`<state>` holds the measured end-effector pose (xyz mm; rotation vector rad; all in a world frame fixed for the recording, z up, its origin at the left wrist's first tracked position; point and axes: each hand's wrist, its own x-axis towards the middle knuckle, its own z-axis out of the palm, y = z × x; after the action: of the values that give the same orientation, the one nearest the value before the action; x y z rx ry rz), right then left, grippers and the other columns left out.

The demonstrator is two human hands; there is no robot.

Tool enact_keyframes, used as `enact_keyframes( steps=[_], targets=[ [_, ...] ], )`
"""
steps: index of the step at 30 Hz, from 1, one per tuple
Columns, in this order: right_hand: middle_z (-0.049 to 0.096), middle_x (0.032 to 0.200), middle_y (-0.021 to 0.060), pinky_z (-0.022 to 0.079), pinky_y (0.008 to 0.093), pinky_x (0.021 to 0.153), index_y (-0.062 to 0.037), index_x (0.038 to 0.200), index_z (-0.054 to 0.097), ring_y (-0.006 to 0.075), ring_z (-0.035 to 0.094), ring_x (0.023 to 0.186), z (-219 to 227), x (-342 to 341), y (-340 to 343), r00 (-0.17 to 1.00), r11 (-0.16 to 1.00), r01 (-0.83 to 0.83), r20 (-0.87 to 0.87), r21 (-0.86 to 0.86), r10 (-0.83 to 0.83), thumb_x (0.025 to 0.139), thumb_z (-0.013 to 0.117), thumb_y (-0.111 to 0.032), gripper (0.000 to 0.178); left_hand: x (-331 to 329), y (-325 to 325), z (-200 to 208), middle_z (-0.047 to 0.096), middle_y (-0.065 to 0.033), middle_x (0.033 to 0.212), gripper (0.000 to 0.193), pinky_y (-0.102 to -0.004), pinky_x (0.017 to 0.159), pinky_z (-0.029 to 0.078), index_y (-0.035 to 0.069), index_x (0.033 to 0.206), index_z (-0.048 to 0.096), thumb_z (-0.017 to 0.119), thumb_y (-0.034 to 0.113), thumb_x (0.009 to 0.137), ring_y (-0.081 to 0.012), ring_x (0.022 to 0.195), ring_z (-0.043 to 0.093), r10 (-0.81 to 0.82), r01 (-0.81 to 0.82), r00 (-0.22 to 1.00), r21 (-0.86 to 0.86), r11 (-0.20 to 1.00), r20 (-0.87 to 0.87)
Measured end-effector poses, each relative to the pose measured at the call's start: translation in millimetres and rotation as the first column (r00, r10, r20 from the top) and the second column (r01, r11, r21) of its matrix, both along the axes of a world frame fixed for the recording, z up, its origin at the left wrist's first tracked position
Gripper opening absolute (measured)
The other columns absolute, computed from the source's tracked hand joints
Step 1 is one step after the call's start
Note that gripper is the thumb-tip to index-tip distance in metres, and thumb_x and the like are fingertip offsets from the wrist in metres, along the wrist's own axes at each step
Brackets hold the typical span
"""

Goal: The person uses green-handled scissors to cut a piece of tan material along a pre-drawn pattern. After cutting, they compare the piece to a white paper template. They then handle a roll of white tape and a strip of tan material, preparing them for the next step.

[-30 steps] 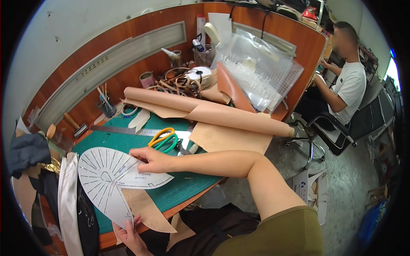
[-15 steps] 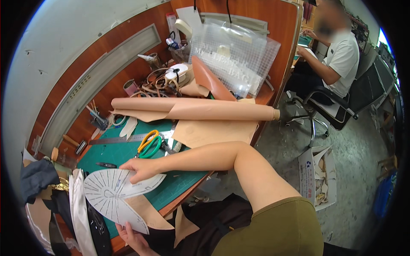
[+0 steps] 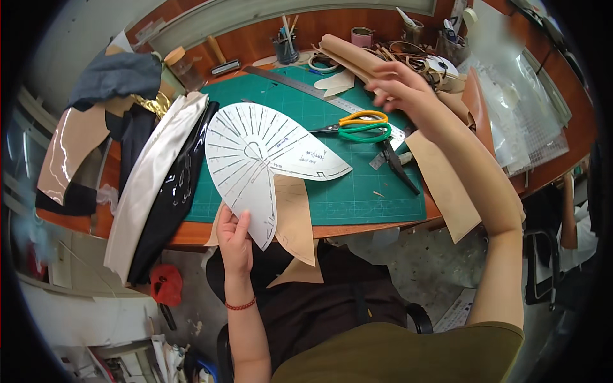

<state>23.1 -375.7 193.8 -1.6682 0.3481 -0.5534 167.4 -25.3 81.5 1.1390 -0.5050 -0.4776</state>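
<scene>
My left hand pinches the lower tip of a white paper pattern, thumb on top. The pattern is a curved, notched shape with dark radiating strokes. Partly under it, a tan leather piece hangs past the table's front edge. My right hand is raised, empty, with its fingers apart. It is near the tan leather roll, whose far part the arm hides. Yellow-and-green-handled scissors lie between pattern and right forearm, their blades reaching toward the pattern. A black-handled tool rests beside them.
A green cutting mat carries a steel ruler. Folded white material and glossy black material drape over the left edge. A glass jar, a pen cup and clear plastic sheets stand behind. A person sits at far right.
My right hand has let go of the pattern and lifted away to the right. The left hand still holds it. The view has swung left.
</scene>
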Motion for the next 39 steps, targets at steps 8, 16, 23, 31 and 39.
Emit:
enact_keyframes(
  steps=[8, 16, 23, 31, 39],
  targets=[
    [0.063, 0.102, 0.0041, 0.047, 0.0241, 0.077, -0.0060, 0.115, 0.057, 0.0105, 0.059, 0.096, -19.8, -69.1, -21.8, 0.961, 0.774, 0.186, -0.051, -0.606, -0.271, 0.089, 0.059, -0.011, 0.026, -4.1, -1.5, 4.3, 0.062, -0.0122, 0.119, 0.035, -0.0255, 0.094, 0.043, -0.005, 0.129, 0.046, 0.050, 0.000, 0.095, -0.0127, 0.107, 0.058, -0.025, 0.022, 0.999, -0.046, 0.999, -0.047],
    [0.058, 0.116, 0.0137, 0.045, 0.0408, 0.092, -0.0012, 0.115, 0.057, 0.0291, 0.055, 0.112, -28.5, -57.6, -8.2, 0.926, 0.219, 0.113, 0.022, -0.969, -0.377, 0.083, 0.063, -0.007, 0.033, -1.1, 4.0, 6.4, 0.062, -0.0119, 0.117, 0.033, -0.0253, 0.092, 0.044, -0.005, 0.127, 0.047, 0.051, 0.002, 0.095, -0.0129, 0.105, 0.059, -0.002, 0.001, 1.000, -0.043, 0.999, -0.013],
    [0.060, 0.118, 0.0231, 0.043, 0.0444, 0.093, -0.0010, 0.115, 0.059, 0.0429, 0.056, 0.107, -41.1, -116.2, -64.6, 0.596, 0.421, 0.201, -0.230, -0.885, -0.769, 0.090, 0.060, -0.028, 0.037, -1.7, 2.6, 2.3, 0.059, -0.0131, 0.124, 0.037, -0.0282, 0.098, 0.041, -0.004, 0.130, 0.044, 0.050, 0.000, 0.094, -0.0157, 0.112, 0.056, -0.007, 0.005, 1.000, -0.061, 0.998, -0.028],
    [0.050, 0.130, 0.0158, 0.030, 0.0521, 0.103, -0.0077, 0.111, 0.062, 0.0391, 0.038, 0.129, -54.4, -112.0, 0.0, 0.740, -0.020, 0.123, 0.105, -0.992, -0.664, 0.079, 0.070, -0.028, 0.039, 2.7, 7.8, -6.8, 0.056, -0.0136, 0.128, 0.040, -0.0314, 0.101, 0.040, -0.003, 0.133, 0.041, 0.049, 0.001, 0.095, -0.0179, 0.116, 0.055, -0.015, 0.014, 1.000, -0.062, 0.998, -0.012],
    [0.057, 0.122, 0.0149, 0.048, 0.0407, 0.086, -0.0116, 0.123, 0.050, 0.0322, 0.058, 0.108, -47.2, -121.7, 8.5, 0.721, 0.397, 0.125, -0.191, -0.909, -0.666, 0.078, 0.072, -0.024, 0.052, 3.4, 4.2, -4.3, 0.055, -0.0137, 0.129, 0.039, -0.0319, 0.101, 0.041, -0.003, 0.133, 0.041, 0.049, 0.002, 0.095, -0.0176, 0.116, 0.054, -0.026, 0.028, 0.999, -0.059, 0.998, 0.023]
  ],
)
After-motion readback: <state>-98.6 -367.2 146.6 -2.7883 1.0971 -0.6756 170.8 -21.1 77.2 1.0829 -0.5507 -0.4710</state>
